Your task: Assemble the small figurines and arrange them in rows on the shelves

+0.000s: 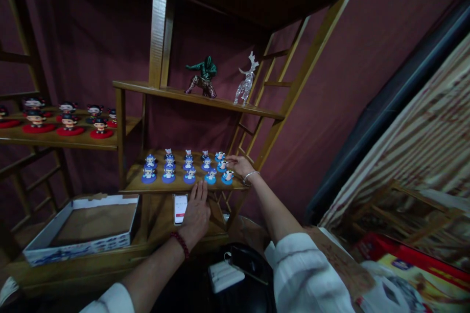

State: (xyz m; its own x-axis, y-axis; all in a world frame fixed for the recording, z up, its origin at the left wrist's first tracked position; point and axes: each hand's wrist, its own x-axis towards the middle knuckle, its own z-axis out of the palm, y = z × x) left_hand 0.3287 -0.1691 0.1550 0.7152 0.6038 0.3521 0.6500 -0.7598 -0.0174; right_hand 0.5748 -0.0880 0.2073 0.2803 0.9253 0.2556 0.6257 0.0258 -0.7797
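Observation:
Rows of small figurines on round blue and purple bases stand on the lower wooden shelf (134, 183). My right hand (240, 166) reaches in from the right, its fingertips at a blue-based figurine (222, 166) in the rightmost column. The fingers look pressed together beside that figurine; whether they grip it is hard to tell. At the shelf's front edge, my left hand (197, 209) rests flat with its fingers stretched out, holding nothing, just below a figurine with a light blue base (210, 176). A lit phone (180, 209) lies partly behind the left hand.
A green figure (203, 77) and a clear deer (246, 79) stand on the shelf above. Red-based figurines (69, 124) fill the left shelf. An open box (82, 249) sits at lower left. A white device (225, 275) lies near a black bag below.

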